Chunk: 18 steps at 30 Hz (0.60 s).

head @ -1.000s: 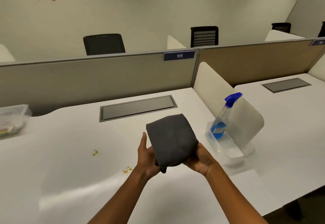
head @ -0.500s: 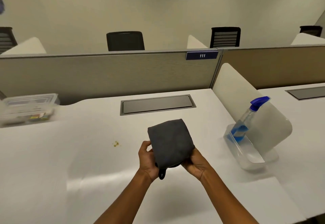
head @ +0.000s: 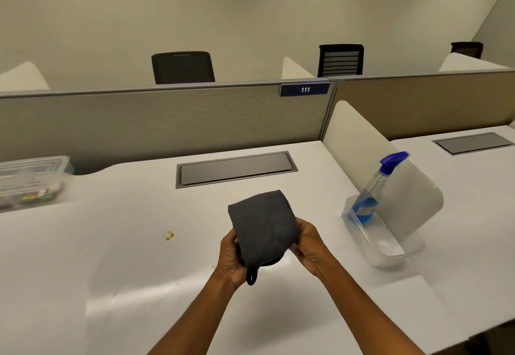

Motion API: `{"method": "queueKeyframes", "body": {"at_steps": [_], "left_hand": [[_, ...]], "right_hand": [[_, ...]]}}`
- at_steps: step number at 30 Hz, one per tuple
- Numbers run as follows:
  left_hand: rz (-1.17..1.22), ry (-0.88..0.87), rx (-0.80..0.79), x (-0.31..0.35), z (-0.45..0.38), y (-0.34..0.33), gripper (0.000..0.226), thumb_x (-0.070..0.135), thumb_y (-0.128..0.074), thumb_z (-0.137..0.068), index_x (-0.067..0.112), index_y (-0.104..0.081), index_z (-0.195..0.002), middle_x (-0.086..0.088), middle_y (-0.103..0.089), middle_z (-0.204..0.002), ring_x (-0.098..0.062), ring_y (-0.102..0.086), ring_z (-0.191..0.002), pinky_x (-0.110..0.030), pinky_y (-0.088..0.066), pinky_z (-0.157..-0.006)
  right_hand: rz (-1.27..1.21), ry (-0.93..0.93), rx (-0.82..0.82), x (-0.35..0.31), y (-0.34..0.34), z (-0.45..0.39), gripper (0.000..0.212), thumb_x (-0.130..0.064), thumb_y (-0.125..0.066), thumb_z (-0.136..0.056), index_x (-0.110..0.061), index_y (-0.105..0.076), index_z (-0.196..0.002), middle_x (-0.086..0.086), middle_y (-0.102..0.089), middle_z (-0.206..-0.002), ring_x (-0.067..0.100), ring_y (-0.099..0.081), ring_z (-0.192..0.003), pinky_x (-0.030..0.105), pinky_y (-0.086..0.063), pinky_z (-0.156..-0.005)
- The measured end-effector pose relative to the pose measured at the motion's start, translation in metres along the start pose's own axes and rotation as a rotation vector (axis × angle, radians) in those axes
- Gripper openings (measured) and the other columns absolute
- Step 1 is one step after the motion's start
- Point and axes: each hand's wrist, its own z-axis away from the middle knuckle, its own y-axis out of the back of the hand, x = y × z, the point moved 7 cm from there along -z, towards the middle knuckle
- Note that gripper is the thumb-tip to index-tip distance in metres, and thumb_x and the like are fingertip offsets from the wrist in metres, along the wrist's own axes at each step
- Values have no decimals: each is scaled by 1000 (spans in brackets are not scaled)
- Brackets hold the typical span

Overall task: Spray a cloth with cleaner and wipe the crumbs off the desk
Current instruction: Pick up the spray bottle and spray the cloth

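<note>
A folded dark grey cloth (head: 263, 225) is held up over the white desk (head: 117, 271). My left hand (head: 231, 257) grips its lower left edge and my right hand (head: 309, 243) grips its right side; a small black loop hangs below. A clear spray bottle (head: 374, 190) with blue liquid and a blue trigger leans in a clear plastic tub (head: 381, 248) to the right. Yellowish crumbs (head: 169, 235) lie on the desk left of my hands, and a few more specks (head: 214, 266) sit close by my left wrist.
A grey cable hatch (head: 237, 169) is set into the desk behind the cloth. A clear lidded box (head: 30, 179) with small items stands at the far left. A rounded white divider (head: 390, 176) rises just behind the tub, and a beige partition (head: 167, 120) closes the back.
The view has swung left and back a little, so the bottle and crumbs shifted in frame. Both hands keep the cloth, with my left fingers closing more tightly around its edge.
</note>
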Motion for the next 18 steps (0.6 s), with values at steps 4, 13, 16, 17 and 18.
{"method": "queueKeyframes", "body": {"at_steps": [4, 13, 16, 17, 18], "left_hand": [[-44, 8, -2, -8, -12, -8, 17, 22, -67, -71, 11, -75, -82, -4, -73, -73, -23, -69, -70, -36, -58, -71], [-58, 74, -7, -34, -42, -35, 16, 21, -65, -69, 14, -78, -76, -2, -75, -73, -19, -71, -65, -33, -59, -61], [-59, 82, -9, -41, -51, -41, 16, 20, -65, -69, 14, -78, -77, -2, -75, -73, -20, -71, -65, -33, -59, -60], [-64, 83, -9, -44, -55, -43, 17, 20, -65, -69, 14, -77, -78, -2, -75, -74, -20, -71, -66, -33, -59, -61], [-75, 85, -9, -46, -58, -45, 17, 20, -65, -68, 14, -77, -79, -2, -75, -74, -20, -71, -67, -34, -60, -62]], "right_hand": [[233, 57, -24, -16, 21, -7, 30, -6, -50, -96, -21, -73, -82, -4, -74, -76, 17, -68, -73, 24, -56, -64], [407, -7, 296, -65, 136, -30, 51, -38, -68, -85, -13, -54, -128, 4, -60, -115, 23, -61, -105, 41, -53, -91], [265, 5, 554, -82, 185, -36, 51, -30, -73, -83, -6, -53, -123, 13, -61, -110, 26, -61, -92, 37, -54, -78], [251, 6, 618, -87, 200, -37, 54, -30, -75, -81, -6, -51, -122, 14, -62, -113, 28, -61, -95, 39, -56, -83], [257, 3, 669, -92, 213, -39, 58, -32, -77, -79, -8, -48, -123, 13, -61, -118, 29, -61, -101, 42, -55, -90]]}}
